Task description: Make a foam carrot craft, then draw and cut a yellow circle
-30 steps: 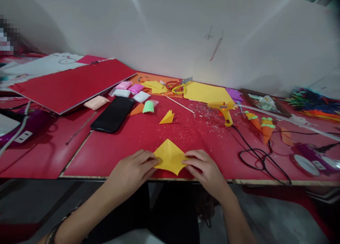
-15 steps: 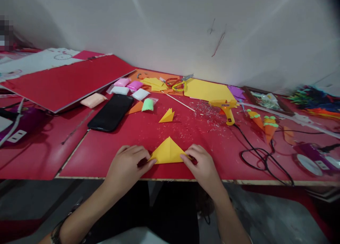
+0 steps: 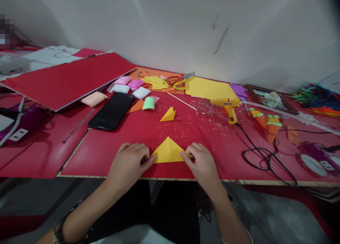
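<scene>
Both hands pinch the yellow paper [image 3: 169, 152], one at each end!

And here it is at the near edge of the red table [image 3: 92, 159], folded to a triangle, its point facing the far side: the left hand [image 3: 129, 162] grips the left corner between thumb and fingers, the right hand [image 3: 204, 162] grips the right corner the same way. Just beyond sits a small folded piece [image 3: 168, 115], yellow too, apart from both hands. Over on the left lies the black phone [image 3: 111, 111], the green packet [image 3: 149, 103] near its far right corner. Out to the right, the yellow glue gun [image 3: 225, 103] rests on its side, two orange cones [image 3: 273, 128] farther right, and at the far side the scissors [image 3: 181, 85] lie beside a big yellow sheet [image 3: 209, 88].
</scene>
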`<state>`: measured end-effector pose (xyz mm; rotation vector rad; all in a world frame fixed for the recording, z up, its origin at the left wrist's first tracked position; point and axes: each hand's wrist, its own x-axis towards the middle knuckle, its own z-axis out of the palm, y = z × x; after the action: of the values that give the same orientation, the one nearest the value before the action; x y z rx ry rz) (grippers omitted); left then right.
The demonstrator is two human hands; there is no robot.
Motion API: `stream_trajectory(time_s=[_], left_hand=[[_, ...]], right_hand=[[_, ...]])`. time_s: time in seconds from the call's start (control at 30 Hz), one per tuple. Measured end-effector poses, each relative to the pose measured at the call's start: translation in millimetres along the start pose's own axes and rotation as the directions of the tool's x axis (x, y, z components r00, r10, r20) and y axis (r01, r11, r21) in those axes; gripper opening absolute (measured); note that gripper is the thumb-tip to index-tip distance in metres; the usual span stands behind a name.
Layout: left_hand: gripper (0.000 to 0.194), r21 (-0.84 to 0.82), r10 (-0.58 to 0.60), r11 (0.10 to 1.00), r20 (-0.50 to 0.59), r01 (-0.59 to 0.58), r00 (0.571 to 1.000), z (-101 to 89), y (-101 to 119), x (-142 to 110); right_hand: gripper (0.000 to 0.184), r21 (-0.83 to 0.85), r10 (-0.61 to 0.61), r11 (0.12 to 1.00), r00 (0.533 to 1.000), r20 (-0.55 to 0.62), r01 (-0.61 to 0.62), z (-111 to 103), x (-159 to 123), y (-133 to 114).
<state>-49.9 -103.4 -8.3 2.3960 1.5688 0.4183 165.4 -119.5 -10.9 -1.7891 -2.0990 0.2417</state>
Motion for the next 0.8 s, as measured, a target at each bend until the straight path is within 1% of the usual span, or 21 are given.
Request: stream_trajectory(time_s=[0.1, 0.43, 0.63, 0.8], left_hand=[[0.031, 0.029, 0.008, 1.000, -0.002, -0.007, 1.000, 0.3, 0.2, 0.4], [0.031, 0.118, 0.027, 0.993, -0.008, -0.026, 1.000, 0.7, 2.5, 0.1], [0.028, 0.135, 0.029, 0.990, 0.011, -0.030, 1.000, -0.8, 3.3, -0.6], [0.031, 0.150, -0.005, 0.989, -0.002, 0.005, 1.000, -3.4, 4.6, 0.1]], right_hand=[[0.026, -0.040, -0.003, 0.999, 1.000, -0.010, 0.003, 0.6, 0.2, -0.3], [0.026, -0.181, 0.033, 0.983, 0.999, 0.016, -0.029, 1.1, 0.5, -5.1], [0.026, -0.213, 0.031, 0.977, 0.999, 0.010, -0.028, 2.6, 0.9, -4.5], [0.025, -0.237, 0.004, 0.971, 1.000, -0.014, -0.007, 2.7, 0.9, -5.0]])
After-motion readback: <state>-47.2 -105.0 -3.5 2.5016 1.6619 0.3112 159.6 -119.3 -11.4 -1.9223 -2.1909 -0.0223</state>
